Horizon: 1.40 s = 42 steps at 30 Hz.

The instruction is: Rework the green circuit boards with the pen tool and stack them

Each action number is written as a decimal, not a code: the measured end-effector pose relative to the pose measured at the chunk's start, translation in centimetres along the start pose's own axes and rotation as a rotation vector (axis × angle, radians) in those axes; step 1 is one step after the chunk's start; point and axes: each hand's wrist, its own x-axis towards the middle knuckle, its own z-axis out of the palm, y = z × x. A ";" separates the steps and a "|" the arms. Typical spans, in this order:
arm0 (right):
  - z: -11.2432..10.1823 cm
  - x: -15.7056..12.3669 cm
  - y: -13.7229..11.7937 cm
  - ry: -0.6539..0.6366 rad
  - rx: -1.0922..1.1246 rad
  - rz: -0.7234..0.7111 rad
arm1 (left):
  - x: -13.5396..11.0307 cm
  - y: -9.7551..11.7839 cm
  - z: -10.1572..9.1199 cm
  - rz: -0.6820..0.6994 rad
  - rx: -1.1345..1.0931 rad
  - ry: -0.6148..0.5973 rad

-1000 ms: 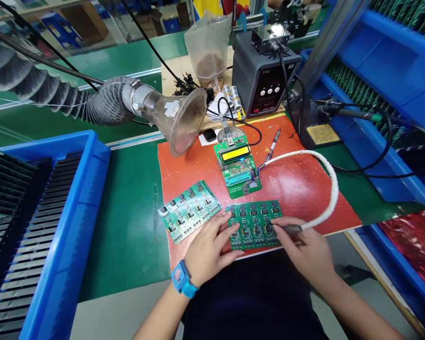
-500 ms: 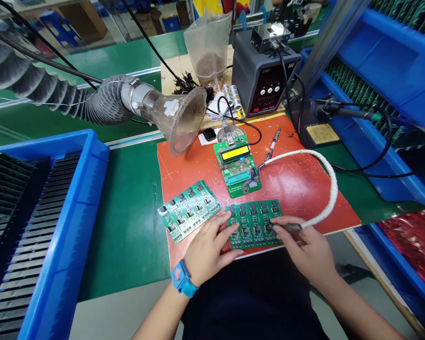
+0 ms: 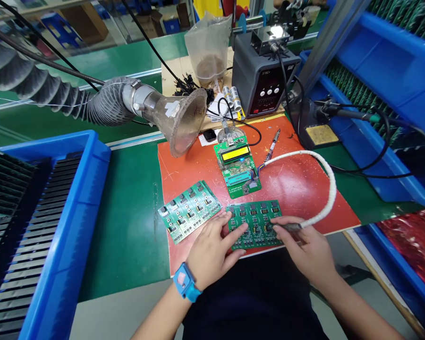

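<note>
A green circuit board panel [image 3: 255, 222] with several small digit displays lies on the orange mat, in front of my body. My left hand [image 3: 212, 248] rests on its left part with fingers apart, the index finger reaching onto the components. In my right hand [image 3: 310, 248] is a probe [image 3: 291, 226], pinched near its tip over the board's right side. A white wrapped cable [image 3: 331, 189] runs from the probe to a programmer board [image 3: 235, 165] with a lit yellow screen. A second circuit board panel [image 3: 189, 211] lies tilted to the left.
A fume extraction funnel [image 3: 187, 123] hangs at the upper left. Behind stands a soldering station [image 3: 265, 75], with an iron stand and sponge [image 3: 322, 134] at right. Blue bins [image 3: 69, 222] flank the bench. A pen [image 3: 273, 145] lies on the mat.
My left index finger has slid slightly to the right across the board. My right hand and the probe have hardly moved.
</note>
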 end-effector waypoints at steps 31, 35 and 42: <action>0.1 0.1 0.5 -0.016 0.019 0.006 | 0.8 2.4 1.9 -0.072 0.156 0.158; 0.0 0.1 0.4 -0.010 0.024 0.001 | 0.4 2.1 2.1 -0.098 0.039 0.203; 0.0 0.2 0.1 -0.004 0.021 0.021 | 0.0 1.8 2.3 -0.099 -0.018 0.222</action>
